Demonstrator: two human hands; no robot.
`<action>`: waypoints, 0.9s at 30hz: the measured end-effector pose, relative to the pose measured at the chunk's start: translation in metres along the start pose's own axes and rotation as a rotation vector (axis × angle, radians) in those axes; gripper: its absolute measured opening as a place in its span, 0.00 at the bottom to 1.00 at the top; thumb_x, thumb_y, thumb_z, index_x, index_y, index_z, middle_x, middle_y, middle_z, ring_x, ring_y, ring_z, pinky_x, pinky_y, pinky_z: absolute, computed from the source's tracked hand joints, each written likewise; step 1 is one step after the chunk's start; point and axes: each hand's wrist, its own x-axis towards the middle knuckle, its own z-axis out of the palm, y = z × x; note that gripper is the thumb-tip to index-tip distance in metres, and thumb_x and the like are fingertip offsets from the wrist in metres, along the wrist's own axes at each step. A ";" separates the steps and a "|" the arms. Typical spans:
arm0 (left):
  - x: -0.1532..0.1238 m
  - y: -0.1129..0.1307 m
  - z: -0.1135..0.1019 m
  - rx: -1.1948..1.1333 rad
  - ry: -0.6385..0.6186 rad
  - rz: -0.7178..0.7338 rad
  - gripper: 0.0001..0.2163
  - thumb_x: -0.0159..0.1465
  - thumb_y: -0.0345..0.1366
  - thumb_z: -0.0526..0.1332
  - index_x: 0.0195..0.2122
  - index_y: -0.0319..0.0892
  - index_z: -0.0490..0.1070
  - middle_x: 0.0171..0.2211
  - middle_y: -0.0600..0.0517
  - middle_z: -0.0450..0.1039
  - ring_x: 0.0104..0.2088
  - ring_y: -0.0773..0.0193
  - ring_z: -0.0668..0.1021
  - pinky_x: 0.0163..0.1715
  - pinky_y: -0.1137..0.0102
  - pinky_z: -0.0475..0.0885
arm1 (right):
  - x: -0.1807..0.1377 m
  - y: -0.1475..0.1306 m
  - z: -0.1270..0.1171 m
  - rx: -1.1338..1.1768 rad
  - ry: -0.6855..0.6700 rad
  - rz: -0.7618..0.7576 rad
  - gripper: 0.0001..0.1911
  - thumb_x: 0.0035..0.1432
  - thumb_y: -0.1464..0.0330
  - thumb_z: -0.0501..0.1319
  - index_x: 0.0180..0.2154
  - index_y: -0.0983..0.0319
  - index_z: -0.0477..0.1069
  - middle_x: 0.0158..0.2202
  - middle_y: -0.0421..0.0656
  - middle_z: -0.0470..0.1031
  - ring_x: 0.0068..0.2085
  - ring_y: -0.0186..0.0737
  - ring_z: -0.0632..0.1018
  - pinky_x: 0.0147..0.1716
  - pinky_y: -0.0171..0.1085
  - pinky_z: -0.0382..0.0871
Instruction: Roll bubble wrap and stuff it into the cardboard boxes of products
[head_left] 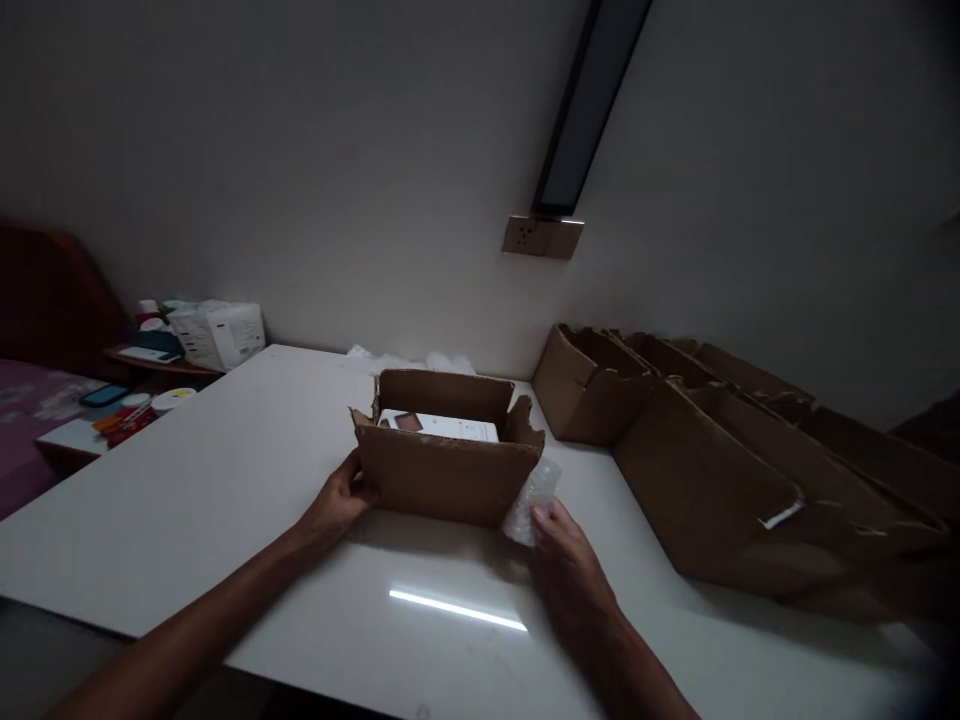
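Left hand point(339, 500) pressed flat-ish against the lower left corner of the open cardboard box point(446, 470), fingers curled round the edge, gripping nothing else. Right hand point(564, 550) at the box's lower right corner, fingers closed loosely on a crumpled piece of bubble wrap point(534, 502) that touches the box wall. Box sitting near the middle of the white table point(225, 470), flaps up, torn along the rim. Inside, a white carton point(442, 425) lying flat, only its top face visible, the print on it too dim to read. Fingertips of both hands partly hidden behind box and wrap. To the right, several more open cardboard boxes point(712, 450) leaning together, the farthest lost in shadow and cut off at the edge. At far left, a cluttered shelf point(161, 355), items hard to make out in the low light.
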 end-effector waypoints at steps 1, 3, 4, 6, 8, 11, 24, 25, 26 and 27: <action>0.002 -0.002 0.000 -0.002 0.027 -0.004 0.27 0.52 0.35 0.65 0.55 0.42 0.69 0.54 0.43 0.75 0.55 0.45 0.76 0.54 0.56 0.73 | -0.006 0.003 0.000 -0.006 0.020 0.019 0.27 0.55 0.51 0.64 0.51 0.59 0.70 0.48 0.47 0.79 0.46 0.49 0.80 0.43 0.43 0.74; 0.001 -0.007 0.000 -0.011 0.079 -0.003 0.27 0.50 0.35 0.67 0.54 0.41 0.71 0.52 0.43 0.76 0.54 0.44 0.76 0.53 0.56 0.73 | -0.016 0.007 -0.001 -0.014 0.052 0.064 0.28 0.54 0.50 0.65 0.52 0.57 0.69 0.48 0.47 0.79 0.45 0.50 0.81 0.42 0.43 0.75; -0.001 -0.010 0.000 -0.018 0.098 0.007 0.28 0.50 0.35 0.67 0.55 0.41 0.71 0.52 0.43 0.76 0.55 0.43 0.76 0.55 0.55 0.72 | -0.020 0.009 -0.001 -0.005 0.063 0.083 0.29 0.53 0.50 0.65 0.53 0.56 0.69 0.48 0.47 0.79 0.45 0.50 0.81 0.42 0.44 0.75; -0.007 -0.014 -0.001 -0.030 0.119 0.033 0.30 0.52 0.36 0.67 0.58 0.41 0.68 0.54 0.44 0.75 0.58 0.43 0.73 0.59 0.55 0.69 | -0.025 0.011 0.003 0.032 0.072 0.105 0.31 0.53 0.51 0.66 0.55 0.56 0.68 0.49 0.47 0.79 0.46 0.50 0.81 0.43 0.45 0.75; -0.012 -0.016 -0.001 -0.023 0.134 0.064 0.31 0.55 0.37 0.66 0.61 0.42 0.65 0.57 0.44 0.73 0.61 0.44 0.70 0.62 0.55 0.65 | -0.024 0.012 0.008 0.064 0.073 0.111 0.31 0.52 0.52 0.67 0.55 0.56 0.69 0.49 0.48 0.79 0.47 0.51 0.80 0.47 0.46 0.74; -0.017 -0.017 0.002 0.020 0.183 0.109 0.33 0.57 0.41 0.66 0.65 0.43 0.61 0.59 0.43 0.71 0.65 0.44 0.66 0.65 0.55 0.60 | -0.015 0.010 0.010 0.045 0.068 0.133 0.31 0.51 0.53 0.68 0.54 0.57 0.71 0.49 0.50 0.79 0.49 0.52 0.80 0.50 0.48 0.72; -0.016 -0.035 0.012 -0.007 0.227 0.129 0.37 0.60 0.43 0.64 0.69 0.47 0.50 0.67 0.44 0.60 0.67 0.46 0.62 0.68 0.57 0.55 | 0.015 -0.155 0.010 -0.884 0.075 -0.303 0.33 0.51 0.46 0.65 0.55 0.54 0.73 0.53 0.49 0.77 0.46 0.52 0.80 0.36 0.38 0.77; -0.015 -0.035 0.012 -0.009 0.217 0.121 0.37 0.60 0.42 0.64 0.69 0.47 0.50 0.66 0.43 0.60 0.67 0.46 0.63 0.68 0.57 0.56 | 0.020 -0.164 0.023 -1.031 0.004 -0.340 0.31 0.55 0.47 0.62 0.56 0.54 0.72 0.51 0.48 0.78 0.45 0.50 0.80 0.36 0.38 0.77; -0.015 -0.034 0.012 -0.010 0.208 0.109 0.37 0.60 0.41 0.64 0.69 0.47 0.51 0.66 0.43 0.61 0.66 0.46 0.63 0.67 0.56 0.57 | 0.026 -0.170 0.034 -1.149 -0.061 -0.362 0.30 0.58 0.48 0.59 0.56 0.55 0.72 0.50 0.48 0.79 0.43 0.49 0.80 0.36 0.38 0.76; -0.015 -0.034 0.011 -0.009 0.206 0.094 0.37 0.59 0.41 0.65 0.68 0.46 0.52 0.65 0.42 0.62 0.65 0.45 0.65 0.67 0.56 0.58 | 0.033 -0.174 0.042 -1.236 -0.121 -0.370 0.29 0.61 0.48 0.57 0.56 0.57 0.73 0.47 0.48 0.80 0.42 0.48 0.81 0.35 0.39 0.76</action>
